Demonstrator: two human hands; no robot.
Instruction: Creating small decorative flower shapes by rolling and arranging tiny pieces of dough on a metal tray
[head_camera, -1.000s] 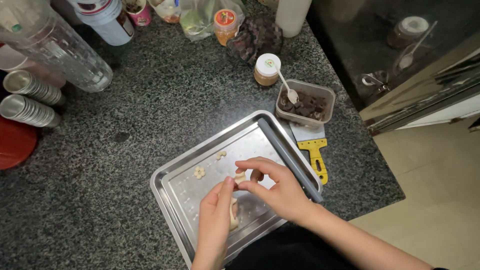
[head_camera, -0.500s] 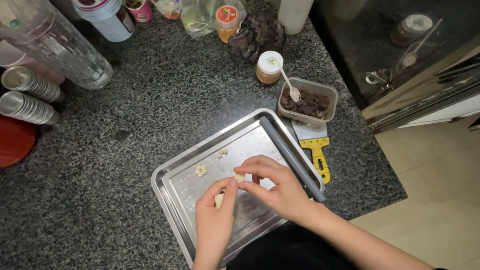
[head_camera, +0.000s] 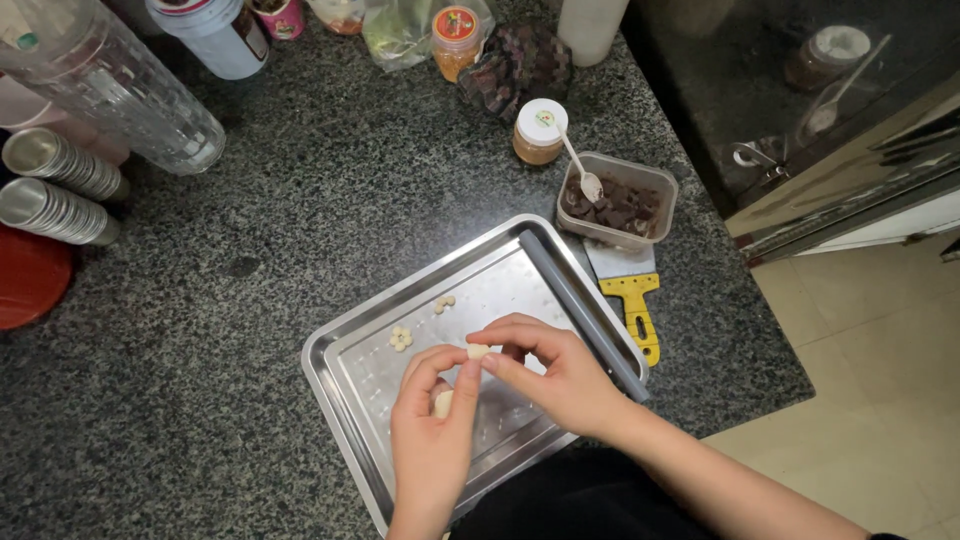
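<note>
Both grips (head_camera: 478, 352) — pinched on dough bit (head_camera: 478, 351)

Your hands meet over the tray (head_camera: 345, 370) near you; two dough clusters (head_camera: 401, 338) lie in it behind them, apparently. The tub (head_camera: 616, 200) sits right-behind, the scraper (head_camera: 633, 297) beside the tray.

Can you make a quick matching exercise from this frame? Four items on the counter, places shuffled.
Column 1:
1. dough bit
2. white spoon
3. yellow-handled scraper
4. small dough clusters

Column 2:
A. lying on the steel tray floor
B. between the tray and the plastic tub, on the counter
C. pinched between left hand and right hand
D. standing in the tub of brown chunks

Pairs: 1-C, 2-D, 3-B, 4-A
</note>
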